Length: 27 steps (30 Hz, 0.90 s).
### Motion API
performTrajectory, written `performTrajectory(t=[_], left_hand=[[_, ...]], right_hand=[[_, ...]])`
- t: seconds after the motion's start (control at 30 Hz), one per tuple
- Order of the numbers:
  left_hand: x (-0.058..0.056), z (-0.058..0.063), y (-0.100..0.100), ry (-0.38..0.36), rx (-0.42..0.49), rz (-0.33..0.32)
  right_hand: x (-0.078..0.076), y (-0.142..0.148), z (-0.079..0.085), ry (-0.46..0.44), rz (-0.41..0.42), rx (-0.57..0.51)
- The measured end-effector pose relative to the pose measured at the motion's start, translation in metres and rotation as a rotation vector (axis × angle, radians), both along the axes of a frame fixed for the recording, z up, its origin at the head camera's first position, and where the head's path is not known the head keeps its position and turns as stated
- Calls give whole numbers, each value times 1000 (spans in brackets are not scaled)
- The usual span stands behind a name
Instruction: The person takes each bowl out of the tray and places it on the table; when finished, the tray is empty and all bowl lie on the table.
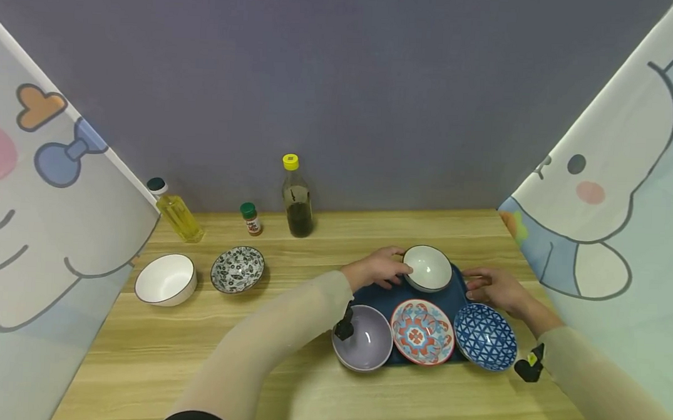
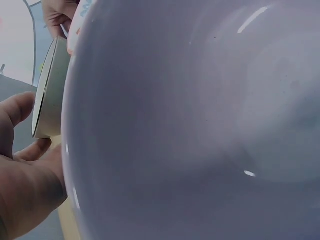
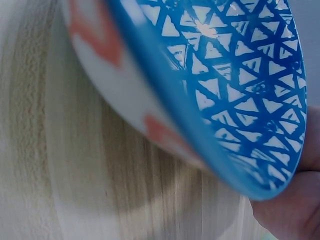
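My left hand (image 1: 380, 268) is at the left side of a white bowl (image 1: 430, 268) with a dark rim. In the left wrist view its thumb lies at the bowl's rim and its fingers are under the side. The bowl is over the back of a dark blue tray (image 1: 373, 295). My right hand (image 1: 496, 289) is at the tray's back right corner, fingers loosely bent, just behind a blue-and-white triangle-patterned bowl (image 1: 486, 337). A lilac bowl (image 1: 363, 338) and a red-and-blue flowered bowl (image 1: 422, 332) stand along the tray's front.
To the left stand a plain white bowl (image 1: 166, 280) and a black-and-white floral bowl (image 1: 237, 269). Behind them are an oil bottle (image 1: 181, 217), a small green-capped jar (image 1: 251, 219) and a yellow-capped dark bottle (image 1: 298, 202). A grey wall (image 1: 341, 97) closes off the back.
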<state>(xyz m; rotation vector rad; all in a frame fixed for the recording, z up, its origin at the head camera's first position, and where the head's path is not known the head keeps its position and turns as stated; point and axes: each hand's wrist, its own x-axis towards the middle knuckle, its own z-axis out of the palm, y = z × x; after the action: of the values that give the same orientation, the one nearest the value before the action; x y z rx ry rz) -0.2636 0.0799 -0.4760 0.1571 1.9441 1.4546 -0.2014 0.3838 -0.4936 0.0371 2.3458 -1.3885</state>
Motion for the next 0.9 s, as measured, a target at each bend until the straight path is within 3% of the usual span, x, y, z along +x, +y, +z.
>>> performTrajectory(t=[0.47,0.7,0.9], left_hand=[[0,-1,1,-72,91,55],[1,-3,4,-70,137,117],[4,0,4,-80,161,119]], right_hand=[[1,-1,1,-8,3,5],[0,0,0,-8,4,7],[-1,0,1,-14,3,-5]])
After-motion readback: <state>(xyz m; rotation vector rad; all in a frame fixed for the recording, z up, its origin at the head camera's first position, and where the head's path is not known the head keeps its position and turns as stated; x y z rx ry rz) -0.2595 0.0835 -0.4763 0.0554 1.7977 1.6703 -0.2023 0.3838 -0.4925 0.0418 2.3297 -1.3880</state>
